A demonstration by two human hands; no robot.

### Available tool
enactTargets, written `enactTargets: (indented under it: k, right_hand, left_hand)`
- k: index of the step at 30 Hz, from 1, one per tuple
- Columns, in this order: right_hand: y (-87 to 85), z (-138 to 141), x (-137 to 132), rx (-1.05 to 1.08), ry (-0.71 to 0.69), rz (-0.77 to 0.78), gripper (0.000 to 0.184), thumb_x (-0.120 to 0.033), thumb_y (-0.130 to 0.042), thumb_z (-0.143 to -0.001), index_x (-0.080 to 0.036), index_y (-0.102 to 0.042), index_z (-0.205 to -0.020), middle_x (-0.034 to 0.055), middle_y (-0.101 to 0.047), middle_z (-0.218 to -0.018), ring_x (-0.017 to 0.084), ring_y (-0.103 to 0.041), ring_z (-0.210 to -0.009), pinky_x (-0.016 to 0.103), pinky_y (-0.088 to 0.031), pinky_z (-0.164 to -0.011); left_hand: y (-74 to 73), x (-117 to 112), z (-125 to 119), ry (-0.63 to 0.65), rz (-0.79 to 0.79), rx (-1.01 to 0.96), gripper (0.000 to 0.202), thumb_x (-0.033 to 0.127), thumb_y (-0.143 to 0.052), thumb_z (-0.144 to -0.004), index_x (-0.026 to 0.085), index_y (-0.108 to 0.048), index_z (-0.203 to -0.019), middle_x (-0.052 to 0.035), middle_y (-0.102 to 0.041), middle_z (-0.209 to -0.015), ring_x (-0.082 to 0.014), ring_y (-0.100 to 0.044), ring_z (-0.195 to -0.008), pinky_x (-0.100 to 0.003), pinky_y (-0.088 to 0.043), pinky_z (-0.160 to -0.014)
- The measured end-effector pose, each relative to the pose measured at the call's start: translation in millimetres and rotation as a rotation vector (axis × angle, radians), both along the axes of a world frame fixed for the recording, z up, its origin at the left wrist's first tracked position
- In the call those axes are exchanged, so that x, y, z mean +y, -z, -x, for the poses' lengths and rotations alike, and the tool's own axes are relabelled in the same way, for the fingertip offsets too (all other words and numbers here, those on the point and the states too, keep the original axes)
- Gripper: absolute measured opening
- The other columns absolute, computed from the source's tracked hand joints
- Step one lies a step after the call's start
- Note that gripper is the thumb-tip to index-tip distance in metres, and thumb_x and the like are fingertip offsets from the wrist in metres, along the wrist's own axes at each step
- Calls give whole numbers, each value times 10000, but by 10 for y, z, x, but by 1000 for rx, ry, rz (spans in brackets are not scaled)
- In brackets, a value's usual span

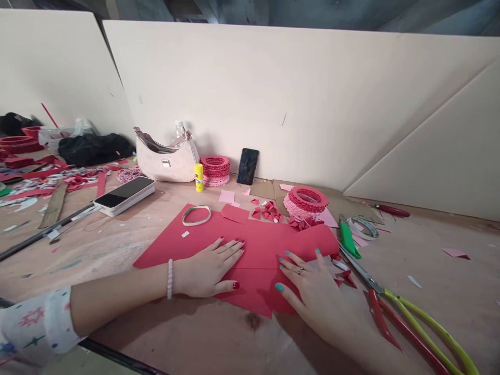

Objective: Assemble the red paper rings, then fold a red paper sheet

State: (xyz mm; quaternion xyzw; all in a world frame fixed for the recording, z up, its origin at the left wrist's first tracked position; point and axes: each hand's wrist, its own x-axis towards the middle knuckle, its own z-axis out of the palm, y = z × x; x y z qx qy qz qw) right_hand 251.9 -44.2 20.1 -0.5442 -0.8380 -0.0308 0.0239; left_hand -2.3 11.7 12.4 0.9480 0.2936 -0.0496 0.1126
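Right hand (318, 294), left hand (207, 268) lie open on red paper (253, 250) over plywood (97, 260) before panels (273, 104).

1 head-worn view looks forward and down across the worktable (97, 250) from close above.

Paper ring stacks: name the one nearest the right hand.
The stack on the cardboard, beyond the right hand; the other stands back by the wall.

Left hand (209, 268), right hand (316, 294), red card (253, 245), seemingly
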Motion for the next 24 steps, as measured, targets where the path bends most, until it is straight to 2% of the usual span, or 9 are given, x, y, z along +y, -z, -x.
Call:
enactTargets:
  k: [4, 9, 13, 19, 24]
  right_hand:
    - [113, -375, 12, -54, 65, -85, 374, -361, -372, -877, -173, -647, -1047, 105, -605, -1165, 304, -473, -1174, 647, -174, -982]
    - [240, -778, 10, -56, 104, -124, 355, -355, -340, -884, -261, -658, -1009, 44, -627, -1143, 282, -497, -1152, 633, -166, -994]
    - [303, -1003, 4, -83, 194, -149, 344, -333, -332, -872, -291, -655, -981, 34, -625, -1146, 300, -499, -1142, 693, -143, -954]
    - [282, -1136, 23, -126, 213, -152, 362, -309, -306, -881, -269, -663, -932, 49, -646, -1105, 291, -497, -1136, 712, -126, -930]
    - [284, -1144, 35, -154, 195, -188, 371, -292, -301, -878, -254, -667, -926, 69, -668, -1045, 291, -524, -1098, 700, -159, -930]
  left_hand:
    - [-33, -6, 15, 28, -1, 17, 694, 521, -296, -900, 93, -149, -1426, -149, -81, -1466, -266, -95, -1359, -447, -76, -1094]
    - [-53, 4, 61, 40, 8, 38, 712, 540, -279, -897, 105, -105, -1433, -141, -73, -1470, -265, -95, -1360, -456, -68, -1093]
    - [-74, -1, 79, 38, 19, 45, 707, 538, -280, -896, 118, -96, -1434, -143, -78, -1469, -277, -100, -1357, -483, -80, -1085]
    - [-134, -39, 110, 42, 53, 77, 706, 532, -279, -901, 116, -78, -1435, -136, -64, -1472, -276, -90, -1359, -492, -67, -1083]
    - [-143, -143, 292, 73, 69, -3, 688, 526, -317, -899, 181, -65, -1439, -120, -107, -1472, -273, -135, -1352, -457, -77, -1093]
